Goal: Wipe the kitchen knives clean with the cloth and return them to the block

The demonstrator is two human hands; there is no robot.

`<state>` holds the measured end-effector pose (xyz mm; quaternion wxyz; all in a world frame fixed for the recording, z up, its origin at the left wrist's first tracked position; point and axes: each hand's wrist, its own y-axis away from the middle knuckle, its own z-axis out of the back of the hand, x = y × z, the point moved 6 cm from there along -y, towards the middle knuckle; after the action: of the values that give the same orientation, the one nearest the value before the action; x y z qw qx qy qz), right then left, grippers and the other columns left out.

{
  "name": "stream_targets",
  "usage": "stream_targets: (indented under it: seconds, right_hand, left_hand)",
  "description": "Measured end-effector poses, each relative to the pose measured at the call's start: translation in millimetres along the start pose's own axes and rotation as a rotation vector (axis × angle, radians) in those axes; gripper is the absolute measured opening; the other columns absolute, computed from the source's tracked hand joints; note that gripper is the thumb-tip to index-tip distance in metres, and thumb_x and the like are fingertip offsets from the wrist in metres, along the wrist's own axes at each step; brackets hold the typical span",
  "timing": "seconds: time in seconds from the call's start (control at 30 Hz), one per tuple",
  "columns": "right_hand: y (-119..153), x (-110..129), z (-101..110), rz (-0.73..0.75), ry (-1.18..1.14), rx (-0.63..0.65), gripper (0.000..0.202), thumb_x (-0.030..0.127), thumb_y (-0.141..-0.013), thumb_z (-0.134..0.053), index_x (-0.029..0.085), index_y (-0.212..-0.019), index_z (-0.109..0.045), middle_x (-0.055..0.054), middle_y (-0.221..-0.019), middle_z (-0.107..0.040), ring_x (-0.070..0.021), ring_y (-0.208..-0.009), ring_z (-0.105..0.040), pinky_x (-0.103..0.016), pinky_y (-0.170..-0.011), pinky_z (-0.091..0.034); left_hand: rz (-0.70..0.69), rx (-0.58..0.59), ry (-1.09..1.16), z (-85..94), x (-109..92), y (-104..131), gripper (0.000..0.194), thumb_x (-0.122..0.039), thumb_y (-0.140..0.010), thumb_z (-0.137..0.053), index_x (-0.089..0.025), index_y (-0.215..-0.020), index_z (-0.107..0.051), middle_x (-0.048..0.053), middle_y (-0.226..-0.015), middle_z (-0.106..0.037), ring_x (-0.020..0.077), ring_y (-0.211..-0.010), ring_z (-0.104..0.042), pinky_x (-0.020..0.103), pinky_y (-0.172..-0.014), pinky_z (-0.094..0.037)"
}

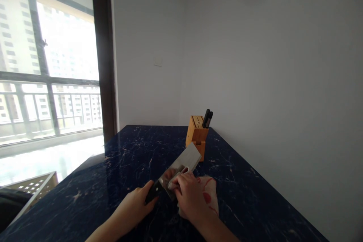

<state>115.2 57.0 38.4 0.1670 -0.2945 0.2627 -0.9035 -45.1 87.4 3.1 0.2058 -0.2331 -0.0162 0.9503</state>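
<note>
My left hand is wrapped round the black handle of a cleaver, whose broad steel blade points away to the upper right. Pinched in my right hand is a white cloth with red markings. Part of the cloth presses against the flat of the blade near the handle, and the rest hangs beside my right wrist. Beyond the blade tip stands a wooden knife block; the blade overlaps its lower front in view, and whether they touch I cannot tell.
A dark blue marbled table stretches ahead, with a grey wall along its right side. Black-handled tools stick up from the block. At lower left, a pale perforated basket sits beside the table edge, and a window is further left.
</note>
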Motion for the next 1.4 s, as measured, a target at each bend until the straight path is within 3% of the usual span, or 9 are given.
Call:
stream_targets:
  seconds: [0.13, 0.3, 0.5, 0.67, 0.77, 0.9, 1.1, 1.4]
  right_hand:
    - [4, 8, -6, 0.080, -0.031, 0.036, 0.016, 0.006, -0.072, -0.053, 0.020, -0.078, -0.057, -0.001, -0.084, -0.061, -0.0176, -0.088, -0.052, -0.033, -0.088, -0.031]
    - [-1, 14, 1, -0.029, -0.127, -0.020, 0.012, 0.012, -0.078, -0.053, 0.021, -0.080, -0.060, -0.001, -0.084, -0.062, -0.0168, -0.087, -0.053, -0.030, -0.083, -0.036]
    - [-4, 24, 7, 0.017, -0.140, -0.034, 0.011, 0.017, -0.082, -0.050, 0.021, -0.084, -0.061, -0.001, -0.085, -0.063, -0.0161, -0.087, -0.054, -0.030, -0.086, -0.035]
    - [-1, 18, 5, -0.059, -0.119, 0.006, 0.011, 0.015, -0.079, -0.052, 0.020, -0.076, -0.061, -0.002, -0.084, -0.063, -0.0170, -0.087, -0.055, -0.029, -0.081, -0.037]
    - [0, 20, 8, -0.081, -0.140, -0.043, 0.009, 0.015, -0.078, -0.054, 0.021, -0.082, -0.060, -0.001, -0.085, -0.062, -0.0169, -0.086, -0.055, -0.029, -0.080, -0.038]
    - [0, 26, 10, -0.047, -0.152, -0.092, 0.013, 0.012, -0.076, -0.054, 0.021, -0.084, -0.058, -0.001, -0.083, -0.061, -0.0161, -0.084, -0.055, -0.030, -0.080, -0.038]
    - [0, 24, 4, -0.004, -0.097, -0.059, 0.013, 0.009, -0.076, -0.051, 0.021, -0.075, -0.057, 0.000, -0.080, -0.061, -0.0160, -0.083, -0.054, -0.031, -0.084, -0.034]
    - [-1, 29, 11, -0.036, -0.081, -0.069, 0.011, 0.011, -0.077, -0.052, 0.021, -0.074, -0.054, 0.001, -0.078, -0.059, -0.0143, -0.078, -0.053, -0.025, -0.072, -0.037]
  left_hand:
    - [-0.010, -0.024, -0.046, -0.9, 1, 0, 0.019, -0.032, -0.081, -0.042, -0.024, -0.095, -0.050, 0.002, -0.076, -0.069, 0.0196, -0.072, -0.066, 0.022, -0.056, -0.038]
    - [-0.047, -0.017, -0.075, 0.8, -7, 2, 0.017, -0.031, -0.082, -0.040, -0.025, -0.095, -0.049, 0.001, -0.076, -0.069, 0.0196, -0.071, -0.066, 0.022, -0.053, -0.036]
    - [-0.067, -0.009, -0.122, 3.0, -15, 5, 0.017, -0.032, -0.083, -0.039, -0.024, -0.097, -0.047, 0.001, -0.078, -0.069, 0.0208, -0.073, -0.066, 0.023, -0.054, -0.037]
    - [-0.063, 0.001, -0.123, 3.3, -16, 5, 0.014, -0.031, -0.084, -0.038, -0.025, -0.093, -0.046, 0.000, -0.078, -0.069, 0.0194, -0.073, -0.066, 0.022, -0.054, -0.037]
    - [-0.075, -0.005, -0.150, 4.7, -19, 5, 0.017, -0.031, -0.083, -0.038, -0.025, -0.097, -0.046, 0.001, -0.079, -0.069, 0.0207, -0.074, -0.066, 0.023, -0.055, -0.038]
    - [-0.086, 0.007, -0.165, 4.2, -23, 6, 0.019, -0.030, -0.083, -0.038, -0.024, -0.098, -0.046, 0.003, -0.081, -0.069, 0.0209, -0.075, -0.066, 0.023, -0.056, -0.039]
    - [-0.109, -0.015, -0.165, 3.3, -22, 5, 0.016, -0.030, -0.084, -0.037, -0.023, -0.095, -0.046, 0.002, -0.077, -0.069, 0.0210, -0.072, -0.066, 0.023, -0.054, -0.038]
    - [-0.130, 0.001, -0.240, 4.8, -26, 9, 0.022, -0.030, -0.085, -0.035, -0.021, -0.102, -0.045, 0.004, -0.083, -0.069, 0.0216, -0.075, -0.066, 0.025, -0.059, -0.041]
